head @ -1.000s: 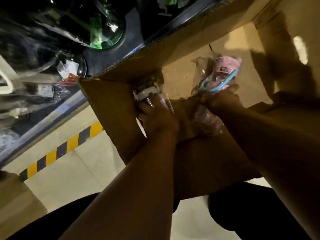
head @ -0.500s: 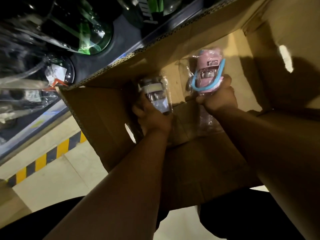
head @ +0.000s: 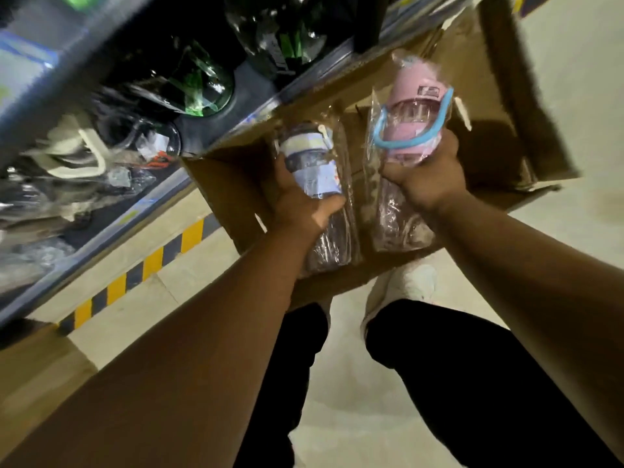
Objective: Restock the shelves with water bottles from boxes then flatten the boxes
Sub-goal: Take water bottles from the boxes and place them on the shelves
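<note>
An open cardboard box (head: pixel 506 89) stands on the floor against the shelf. My left hand (head: pixel 297 201) grips a plastic-wrapped bottle with a white-and-dark lid (head: pixel 312 163), held above the box's near edge. My right hand (head: pixel 425 173) grips a plastic-wrapped pink bottle with a blue strap (head: pixel 415 109), also lifted above the box. Both bottles point lid-up toward the shelf. The box's inside is mostly hidden by the bottles and hands.
A low shelf (head: pixel 216 140) at the upper left holds several wrapped bottles, among them green-tinted ones (head: pixel 202 82). Yellow-black hazard tape (head: pixel 141 271) runs along the floor under it. Another cardboard piece (head: pixel 30 373) lies at the left. My white shoe (head: pixel 405 282) stands beside the box.
Both hands have risen out of the box with their bottles, and the view has pulled back so my legs and shoe show.
</note>
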